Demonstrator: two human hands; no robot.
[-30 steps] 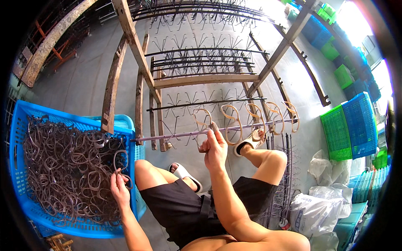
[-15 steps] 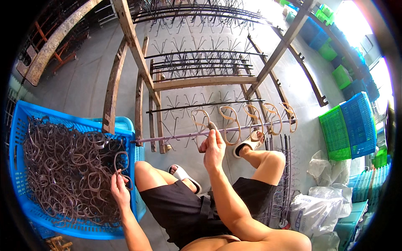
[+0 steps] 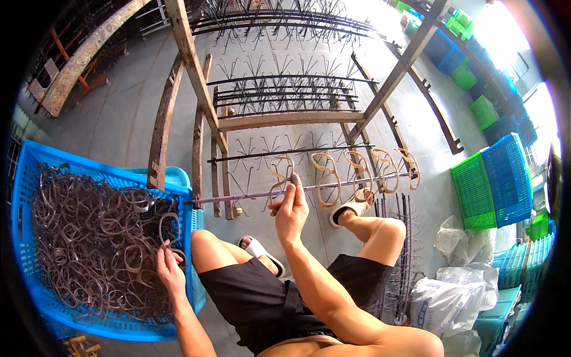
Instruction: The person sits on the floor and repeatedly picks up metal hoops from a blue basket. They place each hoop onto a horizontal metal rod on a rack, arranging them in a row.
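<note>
My left hand (image 3: 171,271) is closed on a dark brownish eyeglass frame (image 3: 161,228), held over the right rim of a blue basket (image 3: 24,238). Inside the basket lies a tangled heap of similar eyeglass frames (image 3: 89,238). My right hand (image 3: 291,214) is raised at a long purplish rod (image 3: 238,196) with wire hooks. Its thumb and index finger pinch at the edge of a hanging eyeglass frame (image 3: 282,159); the fingers partly hide the contact. To its right, several tan eyeglass frames (image 3: 318,160) hang in a row along the rod.
A wooden rack (image 3: 291,119) stands in front, carrying several dark hooked rods (image 3: 285,79). At right are a green and blue basket (image 3: 496,184), white plastic bags (image 3: 446,303) and teal crates (image 3: 499,315). More hooked rods (image 3: 404,256) lie beside my right knee.
My right hand has shifted slightly left and down along the rod, beside the leftmost hanging eyeglass frame. My left hand stays nearly where it was, still holding its eyeglass frame.
</note>
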